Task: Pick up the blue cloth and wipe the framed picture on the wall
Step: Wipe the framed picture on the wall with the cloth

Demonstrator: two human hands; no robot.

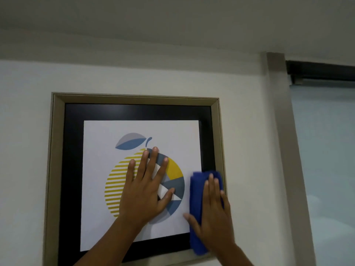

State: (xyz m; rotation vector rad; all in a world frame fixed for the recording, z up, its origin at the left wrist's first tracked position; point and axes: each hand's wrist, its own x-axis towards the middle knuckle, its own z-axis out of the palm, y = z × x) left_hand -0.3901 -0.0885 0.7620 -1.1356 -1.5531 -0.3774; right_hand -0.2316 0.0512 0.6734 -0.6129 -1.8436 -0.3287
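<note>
Your right hand (213,214) presses flat on the blue cloth (197,204) at the lower right of the view, fingers stretched out and close together, thumb spread toward the picture's centre. The cloth is pinned between your palm and the framed picture (134,112), not gripped in a fist. Folded into a long pad, it runs nearly vertical with a slight lean, its upper end near the right inner edge of the black mat and its lower end reaching down over the mat to the bottom rail of the beige frame. Your left hand (146,187) lies open in the centre of the view, fingers fanned wide and pointing up, palm against the glass over the round fruit print (115,181). The picture hangs square on the white wall (28,83), with a window (326,150) at the right edge.
</note>
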